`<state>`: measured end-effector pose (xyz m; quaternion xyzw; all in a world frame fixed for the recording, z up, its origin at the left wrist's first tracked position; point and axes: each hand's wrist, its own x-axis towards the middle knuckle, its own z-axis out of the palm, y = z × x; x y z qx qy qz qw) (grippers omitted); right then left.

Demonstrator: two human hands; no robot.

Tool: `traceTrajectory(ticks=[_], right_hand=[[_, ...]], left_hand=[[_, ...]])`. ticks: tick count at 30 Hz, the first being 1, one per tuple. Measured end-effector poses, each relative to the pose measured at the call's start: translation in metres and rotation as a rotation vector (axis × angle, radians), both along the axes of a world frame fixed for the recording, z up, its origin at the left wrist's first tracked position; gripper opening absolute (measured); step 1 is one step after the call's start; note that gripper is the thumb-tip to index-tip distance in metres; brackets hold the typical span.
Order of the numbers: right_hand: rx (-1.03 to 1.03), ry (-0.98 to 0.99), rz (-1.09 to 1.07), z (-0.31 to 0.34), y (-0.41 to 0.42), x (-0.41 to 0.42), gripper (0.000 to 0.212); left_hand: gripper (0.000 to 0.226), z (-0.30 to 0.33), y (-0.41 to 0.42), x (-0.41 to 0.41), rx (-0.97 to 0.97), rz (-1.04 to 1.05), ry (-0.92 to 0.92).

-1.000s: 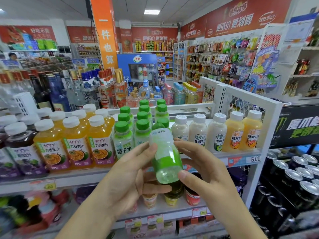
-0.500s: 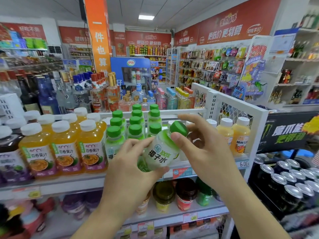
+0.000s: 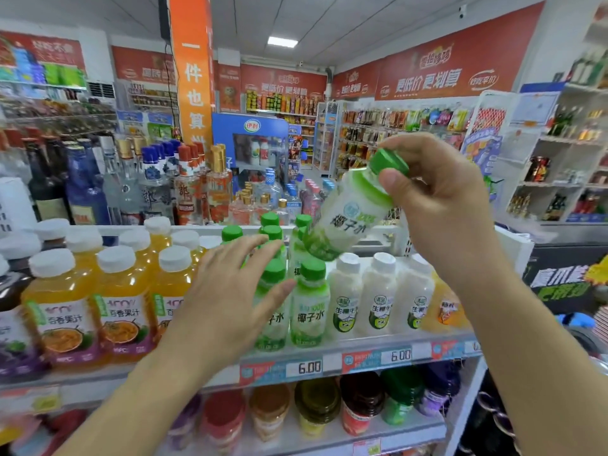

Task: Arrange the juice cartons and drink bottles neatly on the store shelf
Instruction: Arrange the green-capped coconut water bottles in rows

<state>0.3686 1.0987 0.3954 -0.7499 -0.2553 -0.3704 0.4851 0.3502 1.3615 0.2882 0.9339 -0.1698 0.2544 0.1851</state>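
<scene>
My right hand [image 3: 437, 195] grips a green-capped coconut water bottle [image 3: 348, 215] by its cap and neck. The bottle hangs tilted above the rows of matching green-capped bottles [image 3: 307, 307] on the white shelf [image 3: 362, 343]. My left hand [image 3: 230, 294] is spread, fingers straight, in front of those green-capped rows, its fingertips at their caps. Orange juice bottles with white caps [image 3: 121, 304] stand to the left of them. White coconut milk bottles [image 3: 378, 294] stand to the right.
Tall liquor bottles [image 3: 148, 182] crowd the shelf behind. Jars with coloured lids [image 3: 316, 409] fill the shelf below. Price tags [image 3: 309, 366] line the shelf edge. Dark cans and a black display [image 3: 566, 278] sit to the right.
My left hand let go of the bottle and dropped to the shelved green-capped rows. My right hand lifted the bottle up and to the right, holding it alone by the cap.
</scene>
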Motion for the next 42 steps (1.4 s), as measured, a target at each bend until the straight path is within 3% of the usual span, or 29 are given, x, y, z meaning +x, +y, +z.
traceTrajectory(ticks=[3,11,20,25,35,39,42], right_hand=[[-0.036,0.008,0.007,0.006,0.011,0.032,0.025],[-0.186,0.216,0.007,-0.028,0.033,0.103,0.030],[-0.556,0.512,-0.067,-0.051,0.039,0.125,0.027],[-0.635,0.630,-0.055,-0.051,0.042,0.131,0.031],[-0.758,0.694,-0.005,-0.034,0.046,0.128,0.017],[-0.588,0.556,-0.191,-0.031,0.050,0.143,0.006],[-0.666,0.599,-0.260,-0.037,0.056,0.155,0.017]], left_hand=[[0.087,-0.015,0.008,0.019,0.058,0.004,0.066],[0.072,-0.035,0.019,0.029,0.155,-0.014,0.046],[0.069,-0.044,0.020,0.037,0.200,-0.014,-0.036],[0.069,-0.046,0.020,0.038,0.200,-0.014,-0.053],[0.070,-0.045,0.021,0.038,0.200,-0.024,-0.072],[0.069,-0.045,0.022,0.037,0.199,-0.027,-0.068],[0.068,-0.044,0.022,0.037,0.198,-0.027,-0.066]])
